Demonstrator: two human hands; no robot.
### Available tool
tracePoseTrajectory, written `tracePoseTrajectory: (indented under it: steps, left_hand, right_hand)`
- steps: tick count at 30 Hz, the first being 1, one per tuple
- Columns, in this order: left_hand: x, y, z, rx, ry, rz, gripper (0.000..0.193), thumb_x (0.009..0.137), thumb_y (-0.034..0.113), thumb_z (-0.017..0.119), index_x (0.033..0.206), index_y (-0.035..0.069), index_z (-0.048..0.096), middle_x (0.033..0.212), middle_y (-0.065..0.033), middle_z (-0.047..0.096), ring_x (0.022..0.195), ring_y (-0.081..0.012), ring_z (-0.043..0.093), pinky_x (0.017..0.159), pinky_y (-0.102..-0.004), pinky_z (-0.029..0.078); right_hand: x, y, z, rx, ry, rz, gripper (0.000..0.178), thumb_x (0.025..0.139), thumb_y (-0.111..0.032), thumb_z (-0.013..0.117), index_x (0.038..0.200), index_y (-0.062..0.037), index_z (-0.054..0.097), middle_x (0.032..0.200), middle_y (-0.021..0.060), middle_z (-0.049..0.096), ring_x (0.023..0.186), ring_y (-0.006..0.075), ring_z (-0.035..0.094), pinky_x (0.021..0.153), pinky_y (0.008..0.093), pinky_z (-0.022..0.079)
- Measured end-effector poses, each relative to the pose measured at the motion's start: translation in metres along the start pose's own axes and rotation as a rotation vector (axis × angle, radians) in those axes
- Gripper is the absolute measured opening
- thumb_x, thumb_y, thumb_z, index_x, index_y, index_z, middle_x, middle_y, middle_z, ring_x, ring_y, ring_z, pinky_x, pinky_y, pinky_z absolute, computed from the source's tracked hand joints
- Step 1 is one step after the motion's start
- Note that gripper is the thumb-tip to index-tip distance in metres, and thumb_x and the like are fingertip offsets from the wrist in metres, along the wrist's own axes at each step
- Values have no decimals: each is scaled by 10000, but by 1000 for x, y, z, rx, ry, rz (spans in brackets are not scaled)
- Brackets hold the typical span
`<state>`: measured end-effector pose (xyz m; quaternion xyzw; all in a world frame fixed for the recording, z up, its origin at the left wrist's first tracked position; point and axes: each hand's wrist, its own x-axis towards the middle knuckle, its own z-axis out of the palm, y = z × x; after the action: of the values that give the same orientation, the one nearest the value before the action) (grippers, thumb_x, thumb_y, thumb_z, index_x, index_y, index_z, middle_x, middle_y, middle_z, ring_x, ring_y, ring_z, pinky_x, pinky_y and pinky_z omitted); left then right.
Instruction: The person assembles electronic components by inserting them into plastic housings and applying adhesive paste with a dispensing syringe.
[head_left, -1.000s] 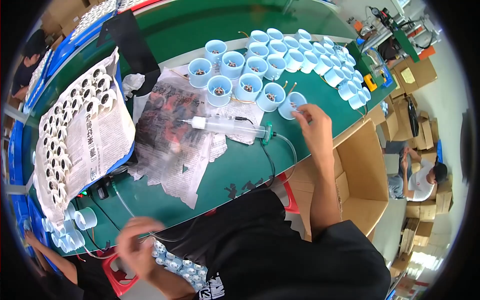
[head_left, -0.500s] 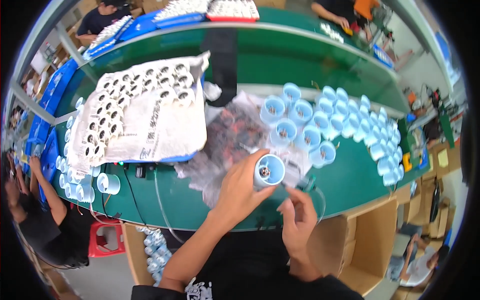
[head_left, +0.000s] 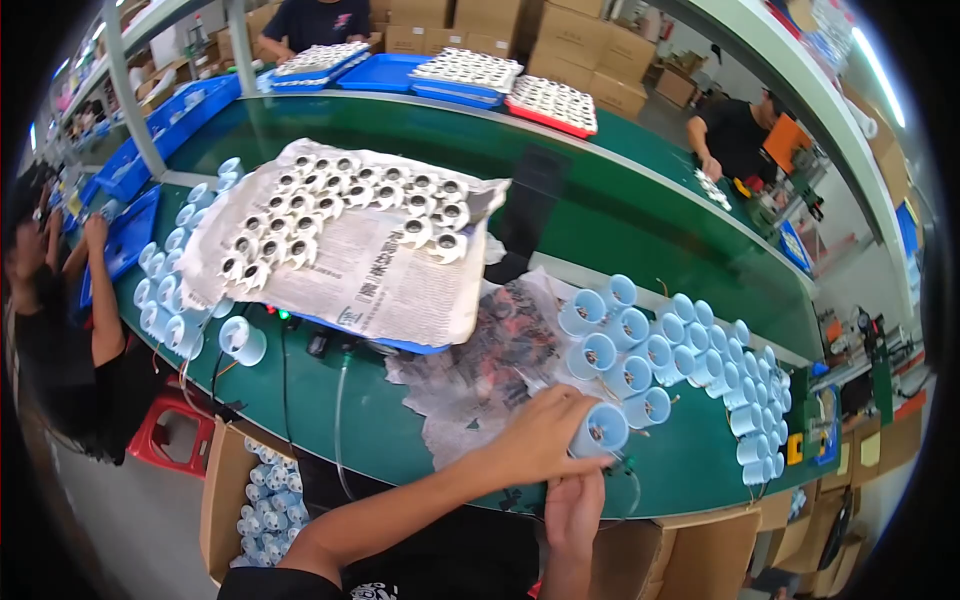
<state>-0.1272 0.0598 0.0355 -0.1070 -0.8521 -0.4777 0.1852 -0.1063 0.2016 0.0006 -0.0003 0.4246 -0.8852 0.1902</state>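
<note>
My left hand [head_left: 535, 438] is wrapped round a light blue plastic cup [head_left: 602, 432], its open end tilted up toward me. Small metallic parts and wires show inside the cup. Just below it, my right hand [head_left: 575, 508] has its fingers drawn together against the underside of the cup and my left hand. Its fingertips are hidden, so what they hold cannot be seen. A green fitting [head_left: 626, 465] with a clear tube shows beside the cup. Beyond my hands, a clear plastic bag [head_left: 455, 405] with dark and reddish small parts lies on the green table [head_left: 385, 425].
Rows of similar blue cups [head_left: 720, 370] stand on the right, with more cups [head_left: 180, 290] on the left. Printed paper [head_left: 400, 290] holding white round parts [head_left: 390, 195] covers a blue tray. A cardboard box [head_left: 222, 490] of cups stands below the edge. Co-workers sit nearby.
The view has swung, so the table sits lower and farther right. My right hand has come in from beside the cup to underneath it. The left hand still grips the cup.
</note>
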Motion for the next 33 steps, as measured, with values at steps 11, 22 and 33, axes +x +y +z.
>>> tracePoseTrajectory:
  steps: [11, 22, 33]
  left_hand:
    - [-23, 54, -9, -273, 318, 405, 691, 696, 491, 796, 1112, 0, 543, 1078, -170, 544, 1053, -355, 505, 889, -453, 421]
    - [-96, 3, -16, -197, 130, -170, 628, 767, 177, 686, 1298, -11, 408, 1231, -185, 466, 1190, -338, 431, 1023, -402, 365]
    - [-92, 3, -19, 11, 131, -174, 639, 733, 124, 675, 1300, -18, 415, 1222, -193, 469, 1160, -354, 452, 1002, -421, 389]
  right_hand:
    - [37, 30, -11, 247, -443, 21, 467, 951, -348, 465, 1278, -16, 429, 1122, 135, 519, 979, 255, 506, 852, 401, 404]
    - [39, -27, 17, 287, -428, -312, 363, 879, -388, 540, 1040, -66, 583, 844, 68, 531, 786, 228, 422, 711, 351, 339]
    - [46, -54, -15, 313, -233, -352, 554, 862, -232, 534, 1313, 51, 381, 859, 87, 393, 639, 139, 387, 613, 297, 329]
